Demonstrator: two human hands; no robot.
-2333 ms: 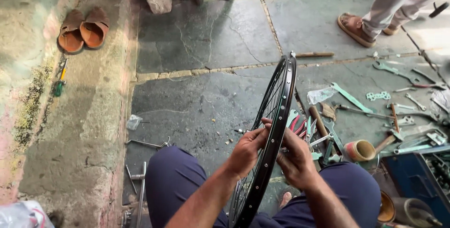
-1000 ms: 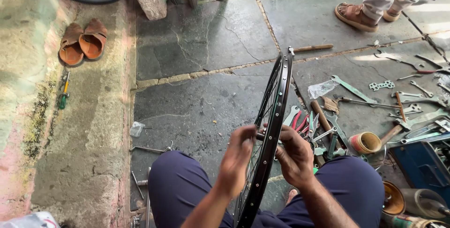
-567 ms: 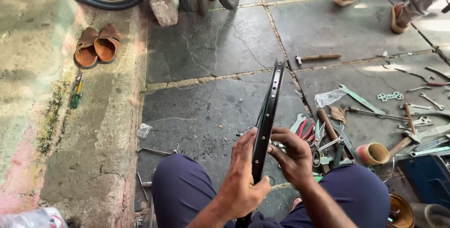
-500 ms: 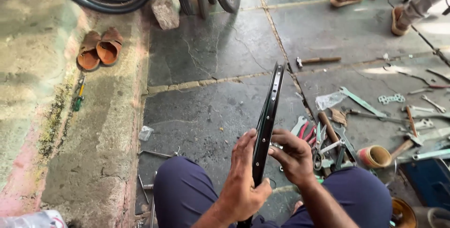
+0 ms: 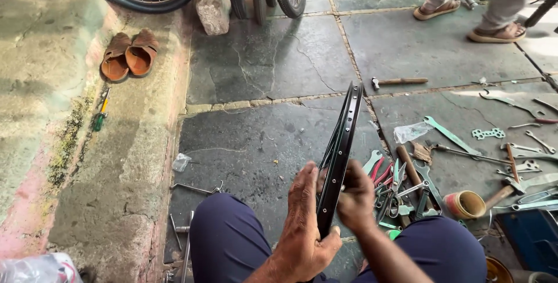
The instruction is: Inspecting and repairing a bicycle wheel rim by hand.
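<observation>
Left hand [image 5: 303, 233] wrapped around the near edge of the black wheel rim [image 5: 340, 155], fingers [image 5: 305, 185] curled over its left side, thumb pressed on the rim at the bottom. Right hand [image 5: 356, 197] closed against the rim's right side, fingers bent tight; whether pinching a spoke or only the rim, cannot tell. Rim standing upright on edge between the knees, seen almost edge-on, long axis running from 6 o'clock up toward 12 o'clock, top leaning slightly to 1 o'clock. Compared with about two seconds ago, rim turned narrower to the view, spokes less visible. Scattered tools [image 5: 407, 187] on the stone floor [image 5: 261, 137] at 3 o'clock; brown sandals [image 5: 129, 55] at 10 o'clock.
</observation>
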